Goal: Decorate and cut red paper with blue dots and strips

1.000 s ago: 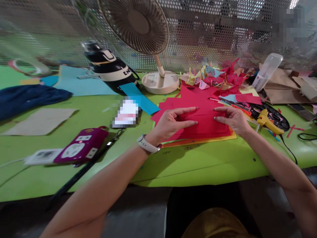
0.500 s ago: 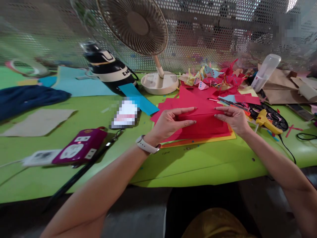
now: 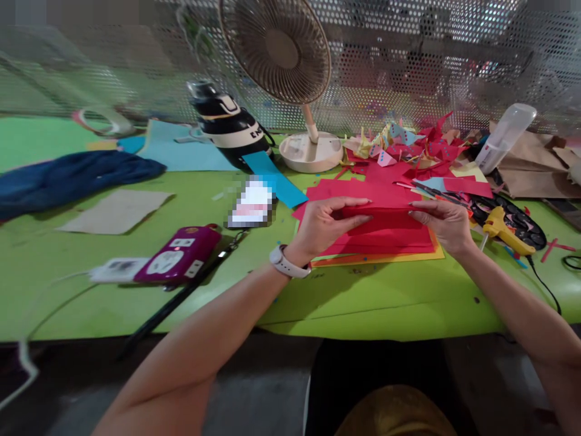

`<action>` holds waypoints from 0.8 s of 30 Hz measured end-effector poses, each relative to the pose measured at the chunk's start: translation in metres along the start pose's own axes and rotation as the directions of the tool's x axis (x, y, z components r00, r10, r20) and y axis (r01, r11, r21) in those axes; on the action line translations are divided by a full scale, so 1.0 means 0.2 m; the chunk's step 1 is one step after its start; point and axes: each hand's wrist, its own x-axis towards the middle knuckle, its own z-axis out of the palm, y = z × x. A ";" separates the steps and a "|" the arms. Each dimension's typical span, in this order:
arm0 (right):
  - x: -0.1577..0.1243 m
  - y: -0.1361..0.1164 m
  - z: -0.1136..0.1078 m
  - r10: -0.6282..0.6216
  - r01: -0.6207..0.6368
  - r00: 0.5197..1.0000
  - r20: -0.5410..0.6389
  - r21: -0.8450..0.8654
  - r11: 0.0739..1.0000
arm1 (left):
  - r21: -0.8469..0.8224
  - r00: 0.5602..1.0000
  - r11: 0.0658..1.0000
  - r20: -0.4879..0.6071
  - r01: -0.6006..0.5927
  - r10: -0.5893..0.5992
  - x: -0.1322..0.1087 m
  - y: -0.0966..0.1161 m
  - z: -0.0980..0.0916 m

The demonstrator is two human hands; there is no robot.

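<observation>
Between my hands is a folded sheet of red paper, its crease running left to right. My left hand, with a white watch on the wrist, pinches the sheet's left end between thumb and fingers. At the right end, my right hand pinches it the same way. Below the held sheet lies a stack of red paper, with orange and yellow paper showing at its lower edge.
A yellow glue gun lies right of the stack by a black tray. Paper scraps are heaped behind. Further left are a desk fan, a black bottle, a blue strip and a purple power strip.
My view has shifted left, so the scene appears further right. Both hands keep their pinch, and the red sheet's fold now looks more closed between them.
</observation>
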 end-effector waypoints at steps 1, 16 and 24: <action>0.00 0.00 0.00 -0.009 0.009 1.000 -0.009 0.002 1.000 | 0.020 1.000 1.000 -0.012 -0.010 0.010 0.00 0.00 0.00; 0.01 -0.04 -0.03 -0.234 0.231 0.971 -0.053 -0.052 0.972 | -0.154 0.996 0.984 -0.043 -0.085 0.080 0.00 0.06 -0.01; 0.01 -0.04 -0.02 -0.156 0.159 0.985 -0.075 0.034 0.987 | -0.233 0.990 0.968 -0.123 -0.096 0.068 0.00 0.01 0.02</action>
